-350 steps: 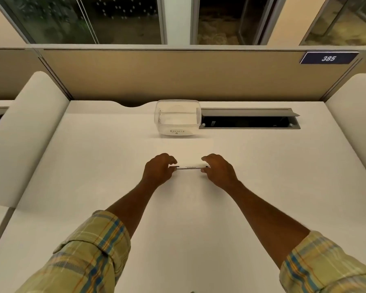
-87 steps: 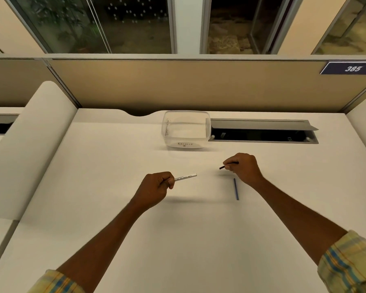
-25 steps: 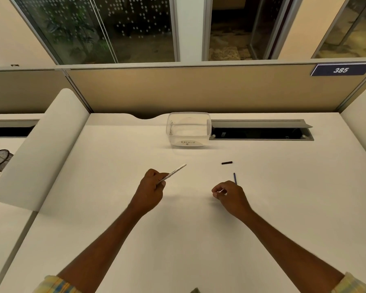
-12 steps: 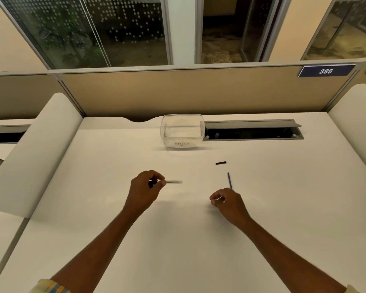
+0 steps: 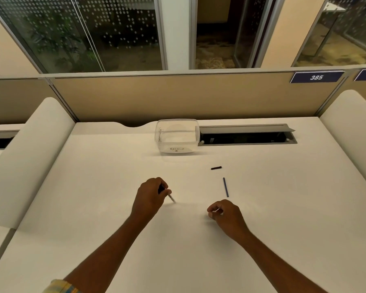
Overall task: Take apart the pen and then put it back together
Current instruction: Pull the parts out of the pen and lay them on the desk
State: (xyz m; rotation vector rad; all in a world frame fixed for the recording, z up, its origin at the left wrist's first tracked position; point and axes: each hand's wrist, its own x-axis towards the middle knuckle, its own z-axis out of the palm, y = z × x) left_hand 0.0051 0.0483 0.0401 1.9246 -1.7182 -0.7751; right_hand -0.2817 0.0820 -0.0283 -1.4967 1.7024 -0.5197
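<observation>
At the middle of the desk (image 5: 114, 240): the pen is in parts. One is in each hand and two lie loose on the white top beyond the right hand.
Left hand (image 5: 150, 196): fingers curled tight round the pen barrel (image 5: 171, 198), with the thumb on top.
Pen barrel: pale and slightly blurred. Its free end slants down and to the right, towards the desk and the other hand. A dark end shows inside the fist.
Right hand (image 5: 225, 215): knuckles up, low over the desk or resting on it. The fingers are curled in, and thumb and forefinger pinch a small pale piece (image 5: 217, 210) that is too small to name.
Refill (image 5: 225, 187): thin and blue, flat on the desk. Its long axis runs nearly straight away from the person, and its near end is just beyond the right hand's knuckles.
Black piece (image 5: 216, 168): short, lying crosswise and farther out than the refill, between it and the clear tub (image 5: 186, 144) at the back edge.
Nearer hand: the right, plainly — the refill lies ahead of it and well apart from the left.
Step in hand: the pen looks fully taken apart, and reassembly seems about to begin.
Next move, as a judgement: the barrel's free end and the pinched piece point at each other across a gap. Closing that gap is the likely start — otherwise the right hand must free its fingers to lift the refill by its near end.
</observation>
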